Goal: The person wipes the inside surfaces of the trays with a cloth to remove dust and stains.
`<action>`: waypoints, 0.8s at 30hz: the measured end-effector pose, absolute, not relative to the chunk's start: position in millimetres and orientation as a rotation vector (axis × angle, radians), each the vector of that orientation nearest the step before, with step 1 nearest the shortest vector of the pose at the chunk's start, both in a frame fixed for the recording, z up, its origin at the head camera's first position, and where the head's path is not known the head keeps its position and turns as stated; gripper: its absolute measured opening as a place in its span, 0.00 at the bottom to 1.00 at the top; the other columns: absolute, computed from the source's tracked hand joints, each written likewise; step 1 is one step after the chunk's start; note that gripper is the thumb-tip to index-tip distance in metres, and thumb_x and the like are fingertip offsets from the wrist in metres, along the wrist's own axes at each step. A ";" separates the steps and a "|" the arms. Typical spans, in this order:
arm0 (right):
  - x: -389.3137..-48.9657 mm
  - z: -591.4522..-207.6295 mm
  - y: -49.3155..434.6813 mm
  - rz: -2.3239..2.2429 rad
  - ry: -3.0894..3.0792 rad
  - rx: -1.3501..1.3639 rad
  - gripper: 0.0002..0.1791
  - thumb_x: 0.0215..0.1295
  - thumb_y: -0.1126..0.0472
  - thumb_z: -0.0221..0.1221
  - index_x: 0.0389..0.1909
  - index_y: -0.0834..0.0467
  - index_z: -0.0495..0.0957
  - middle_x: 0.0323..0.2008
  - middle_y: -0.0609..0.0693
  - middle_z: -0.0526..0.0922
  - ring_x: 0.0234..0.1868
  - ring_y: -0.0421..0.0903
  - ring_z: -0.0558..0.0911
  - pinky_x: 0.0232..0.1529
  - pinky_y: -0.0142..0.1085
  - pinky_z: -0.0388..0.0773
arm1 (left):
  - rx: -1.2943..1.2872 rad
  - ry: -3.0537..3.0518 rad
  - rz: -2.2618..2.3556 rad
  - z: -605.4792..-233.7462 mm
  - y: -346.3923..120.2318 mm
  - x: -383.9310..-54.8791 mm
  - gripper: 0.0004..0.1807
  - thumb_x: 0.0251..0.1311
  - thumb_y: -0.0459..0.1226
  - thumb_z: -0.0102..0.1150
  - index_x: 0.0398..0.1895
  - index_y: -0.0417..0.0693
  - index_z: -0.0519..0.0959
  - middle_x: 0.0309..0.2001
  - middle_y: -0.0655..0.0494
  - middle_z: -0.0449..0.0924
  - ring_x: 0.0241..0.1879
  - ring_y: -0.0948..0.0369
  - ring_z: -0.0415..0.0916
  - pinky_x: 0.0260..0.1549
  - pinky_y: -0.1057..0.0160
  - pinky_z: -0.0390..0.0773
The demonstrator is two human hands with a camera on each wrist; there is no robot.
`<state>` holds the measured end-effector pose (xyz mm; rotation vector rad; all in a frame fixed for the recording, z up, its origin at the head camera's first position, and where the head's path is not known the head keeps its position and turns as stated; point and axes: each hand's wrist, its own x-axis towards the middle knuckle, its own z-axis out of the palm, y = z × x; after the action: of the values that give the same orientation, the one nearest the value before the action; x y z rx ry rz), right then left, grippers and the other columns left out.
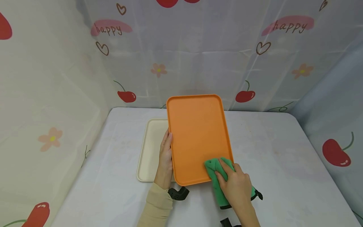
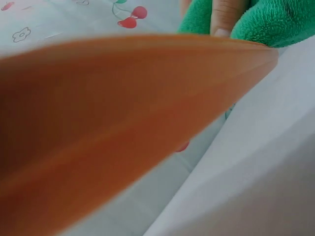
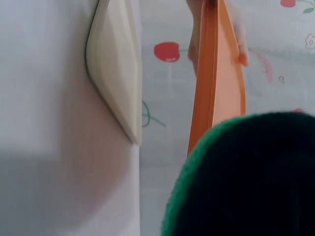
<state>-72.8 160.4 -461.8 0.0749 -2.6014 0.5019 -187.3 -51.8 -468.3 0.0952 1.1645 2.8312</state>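
An orange tray [image 1: 198, 135] is held up over the table, its flat inner face toward the head camera. My left hand [image 1: 165, 159] grips it by the left edge, thumb on the near side and the other fingers mostly hidden behind. At the lower right corner my right hand [image 1: 235, 183] holds a green cloth [image 1: 218, 194] against the tray. In the left wrist view, a finger of the right hand [image 2: 227, 17] presses between folds of the cloth [image 2: 275, 24] at the rim. The cloth [image 3: 179, 196] fills the lower right of the right wrist view.
Behind and left of the orange tray, a cream tray [image 1: 150, 148] lies on the white-covered table [image 1: 272, 151], partly hidden. Patterned curtains [image 1: 198, 78] stand along the back and both sides. A black wrist strap [image 1: 178, 193] sits on the left wrist.
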 end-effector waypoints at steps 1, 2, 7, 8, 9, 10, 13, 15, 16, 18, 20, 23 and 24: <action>-73.1 -462.6 164.0 0.495 -2.591 0.073 0.27 0.45 0.58 0.76 0.50 0.55 0.85 0.33 0.64 0.82 0.21 0.56 0.80 0.16 0.45 0.69 | 0.097 1.163 2.831 -468.3 -51.7 -187.3 0.26 0.76 0.46 0.42 0.75 0.56 0.59 0.57 0.60 0.76 0.52 0.65 0.78 0.50 0.68 0.79; -73.6 -463.5 167.3 0.488 -2.577 0.072 0.27 0.44 0.58 0.77 0.50 0.55 0.85 0.33 0.64 0.82 0.20 0.56 0.79 0.15 0.45 0.69 | 0.100 1.164 2.830 -468.4 -51.7 -187.5 0.26 0.76 0.45 0.42 0.75 0.56 0.59 0.57 0.60 0.75 0.52 0.65 0.77 0.51 0.68 0.79; -75.4 -467.5 177.8 0.454 -2.532 0.081 0.27 0.42 0.59 0.77 0.49 0.56 0.86 0.31 0.65 0.81 0.18 0.55 0.78 0.12 0.43 0.67 | 0.107 1.162 2.819 -468.7 -51.3 -188.3 0.27 0.76 0.46 0.42 0.76 0.56 0.57 0.59 0.60 0.74 0.54 0.65 0.76 0.53 0.67 0.78; -75.7 -468.1 178.9 0.442 -2.524 0.079 0.27 0.42 0.59 0.77 0.49 0.56 0.86 0.31 0.65 0.81 0.18 0.55 0.78 0.12 0.44 0.67 | 0.098 1.165 2.817 -469.0 -51.2 -188.5 0.28 0.76 0.46 0.42 0.76 0.56 0.57 0.60 0.60 0.74 0.55 0.65 0.76 0.53 0.67 0.78; -76.0 -468.6 179.8 0.429 -2.517 0.078 0.27 0.42 0.59 0.77 0.49 0.56 0.86 0.31 0.65 0.81 0.19 0.56 0.78 0.12 0.44 0.67 | 0.084 1.169 2.815 -469.0 -51.0 -188.7 0.28 0.76 0.46 0.42 0.76 0.56 0.57 0.60 0.60 0.74 0.55 0.65 0.75 0.53 0.67 0.77; -76.3 -469.2 180.7 0.415 -2.508 0.073 0.28 0.41 0.59 0.78 0.48 0.55 0.86 0.31 0.65 0.81 0.20 0.57 0.78 0.12 0.45 0.67 | 0.066 1.177 2.813 -469.2 -51.0 -188.6 0.27 0.75 0.46 0.43 0.75 0.56 0.58 0.60 0.60 0.74 0.55 0.65 0.75 0.53 0.67 0.77; -77.2 -470.7 183.5 0.376 -2.476 0.051 0.28 0.40 0.59 0.78 0.48 0.55 0.86 0.31 0.66 0.81 0.22 0.58 0.79 0.13 0.47 0.67 | 0.020 1.193 2.811 -469.4 -50.5 -188.8 0.27 0.75 0.47 0.44 0.75 0.57 0.59 0.60 0.61 0.74 0.56 0.65 0.74 0.54 0.67 0.77; -77.7 -471.5 185.8 0.355 -2.453 0.046 0.28 0.40 0.59 0.78 0.48 0.56 0.86 0.31 0.66 0.81 0.23 0.59 0.79 0.13 0.46 0.67 | 0.008 1.204 2.810 -469.2 -50.1 -188.5 0.27 0.75 0.47 0.44 0.75 0.57 0.60 0.60 0.61 0.73 0.56 0.65 0.74 0.54 0.68 0.76; -77.9 -472.1 187.2 0.346 -2.443 0.044 0.28 0.40 0.59 0.77 0.48 0.56 0.85 0.30 0.67 0.80 0.23 0.59 0.79 0.13 0.46 0.66 | 0.010 1.203 2.810 -469.2 -49.9 -188.3 0.27 0.75 0.47 0.43 0.75 0.57 0.59 0.60 0.61 0.73 0.56 0.65 0.74 0.54 0.67 0.76; -78.5 -472.7 190.2 0.329 -2.425 0.035 0.28 0.41 0.59 0.77 0.49 0.56 0.85 0.30 0.67 0.80 0.22 0.59 0.78 0.11 0.45 0.65 | 0.020 1.205 2.810 -469.2 -49.3 -188.1 0.26 0.76 0.47 0.42 0.75 0.57 0.59 0.59 0.61 0.74 0.55 0.65 0.75 0.53 0.68 0.77; -78.7 -472.8 193.7 0.320 -2.415 0.019 0.28 0.42 0.59 0.76 0.49 0.57 0.85 0.29 0.68 0.80 0.21 0.59 0.78 0.11 0.44 0.64 | 0.036 1.205 2.806 -469.7 -48.9 -188.0 0.26 0.76 0.46 0.41 0.75 0.58 0.59 0.58 0.60 0.74 0.54 0.65 0.75 0.53 0.68 0.77; -78.2 -471.3 201.2 0.314 -2.414 -0.037 0.27 0.44 0.59 0.75 0.50 0.57 0.84 0.30 0.69 0.80 0.21 0.60 0.78 0.11 0.45 0.63 | 0.039 1.216 2.793 -470.9 -49.3 -188.2 0.26 0.77 0.46 0.40 0.75 0.58 0.58 0.58 0.60 0.73 0.54 0.65 0.75 0.53 0.68 0.77; -77.8 -470.4 204.8 0.314 -2.413 -0.060 0.26 0.46 0.59 0.74 0.50 0.58 0.84 0.30 0.70 0.80 0.21 0.61 0.78 0.11 0.46 0.64 | 0.029 1.216 2.790 -471.5 -49.8 -188.3 0.26 0.77 0.46 0.40 0.75 0.57 0.58 0.58 0.60 0.73 0.54 0.65 0.74 0.53 0.68 0.77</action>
<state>-77.8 204.8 -470.4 -0.0603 -2.4129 0.3136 -188.3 -49.8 -471.5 0.0292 1.2165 2.7903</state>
